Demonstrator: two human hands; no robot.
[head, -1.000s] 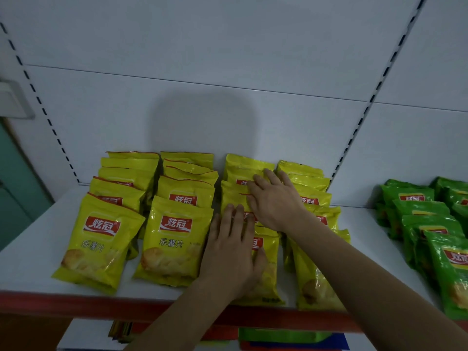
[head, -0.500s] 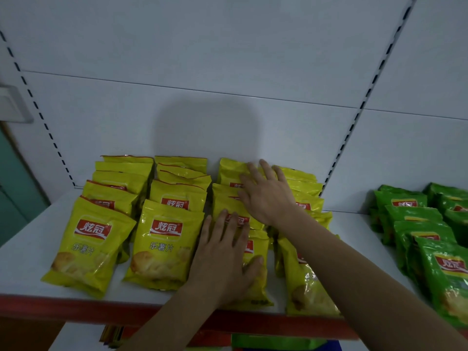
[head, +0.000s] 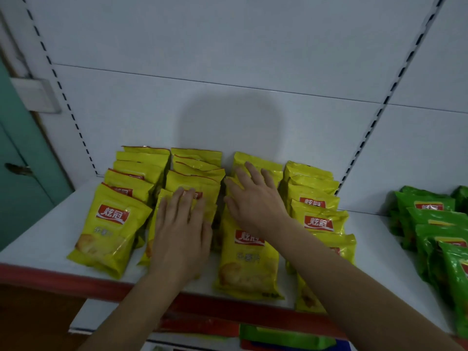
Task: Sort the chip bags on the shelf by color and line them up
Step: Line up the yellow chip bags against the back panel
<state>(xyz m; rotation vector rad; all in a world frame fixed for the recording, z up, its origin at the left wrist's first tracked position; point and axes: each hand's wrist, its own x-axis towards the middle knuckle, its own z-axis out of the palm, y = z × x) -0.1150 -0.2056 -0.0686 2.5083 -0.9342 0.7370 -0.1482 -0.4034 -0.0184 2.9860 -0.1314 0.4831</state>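
Note:
Several rows of yellow chip bags (head: 111, 224) lie overlapping on the white shelf (head: 45, 239), running from the back panel to the front edge. My left hand (head: 181, 234) lies flat with straight fingers on the front bags of the second row from the left. My right hand (head: 253, 198) lies flat, fingers spread, on the bags of the third row, behind its front bag (head: 249, 262). The fourth yellow row (head: 319, 219) lies to the right of my right forearm. Green chip bags (head: 435, 224) are stacked in rows at the shelf's right end.
The shelf has a red front lip (head: 50, 277). A white perforated back panel (head: 228, 72) rises behind the bags. A teal door (head: 20, 173) stands to the left. On the lower shelf, green and blue bags (head: 286, 338) show.
My left hand has moved left from the third row's front bag onto the second row. My right hand stays on the third row. That row's front bag is now uncovered.

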